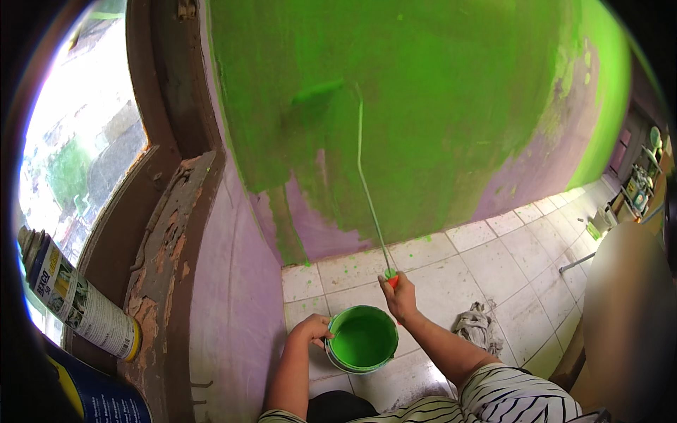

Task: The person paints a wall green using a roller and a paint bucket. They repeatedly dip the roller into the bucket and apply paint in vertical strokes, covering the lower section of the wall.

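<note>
My left hand (316, 329) grips the rim of a bucket of green paint (364, 338) on its left side. In my right hand (400, 297) is the red handle of a paint roller (392, 280), whose long bent wire frame reaches up to the wall. The green roller sleeve (317, 91) lies against the painted wall (449, 106), blurred and hard to tell from the paint around it. Green paint covers most of this wall; purple shows in patches along its lower edge. Whether the bucket stands on the floor or is held up, I cannot tell.
A crumpled grey rag (477, 327) lies on the spattered tile floor (513, 269). On the peeling window sill (174, 232) at left stands a spray can (84, 301), with a dark blue container (106, 388) below it. Shelves with assorted items (637, 193) are at far right, near a blurred brown object (624, 317).
</note>
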`<state>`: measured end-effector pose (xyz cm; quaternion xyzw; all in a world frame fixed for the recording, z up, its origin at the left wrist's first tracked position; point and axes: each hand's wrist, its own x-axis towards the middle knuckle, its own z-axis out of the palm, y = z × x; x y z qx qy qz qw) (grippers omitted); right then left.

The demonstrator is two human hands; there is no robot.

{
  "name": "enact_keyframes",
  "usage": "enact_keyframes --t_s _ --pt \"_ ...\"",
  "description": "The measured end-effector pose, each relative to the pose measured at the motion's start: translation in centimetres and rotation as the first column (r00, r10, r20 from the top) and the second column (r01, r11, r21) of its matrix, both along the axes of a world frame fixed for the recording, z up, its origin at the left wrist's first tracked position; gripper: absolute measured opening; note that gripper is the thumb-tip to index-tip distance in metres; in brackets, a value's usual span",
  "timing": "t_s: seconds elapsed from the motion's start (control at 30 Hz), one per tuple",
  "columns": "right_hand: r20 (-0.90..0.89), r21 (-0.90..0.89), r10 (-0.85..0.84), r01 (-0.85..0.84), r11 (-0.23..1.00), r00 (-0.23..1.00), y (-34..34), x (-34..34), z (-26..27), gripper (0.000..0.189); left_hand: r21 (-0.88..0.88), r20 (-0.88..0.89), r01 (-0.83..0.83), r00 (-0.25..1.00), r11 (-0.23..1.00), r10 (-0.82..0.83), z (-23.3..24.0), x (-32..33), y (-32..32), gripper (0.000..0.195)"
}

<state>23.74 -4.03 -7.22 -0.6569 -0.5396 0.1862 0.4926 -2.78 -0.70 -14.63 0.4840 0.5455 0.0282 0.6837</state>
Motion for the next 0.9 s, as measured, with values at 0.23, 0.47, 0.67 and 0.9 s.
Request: enact_keyframes --t_s 0.23,0.47,0.67,0.9 --pt "-0.037 0.078 -0.034 0.037 0.996 0.999 8.1 -0.3 11.6 0.04 -0.021 -0.021 -0.009 1.0 1.0 0.009 0.1 -0.3 0.3 0.046" --pt "0.008 0.401 -0.06 0.052 0.914 0.998 20.9 -0.1 25.7 0.038 -0.03 -0.018 -0.007 1.0 1.0 0.007 4.4 1.0 -0.6 0.076" --pt "0.002 0.325 -0.06 0.056 0.944 0.998 21.6 -1.0 30.5 0.034 0.03 -0.032 -0.032 0.999 0.999 0.033 1.2 -0.2 -0.3 0.064" --pt "0.029 0.066 -0.073 0.071 0.995 0.997 13.1 2.3 9.5 0.037 0.026 -0.017 -0.021 1.0 0.999 0.021 1.1 0.5 -0.3 0.052"
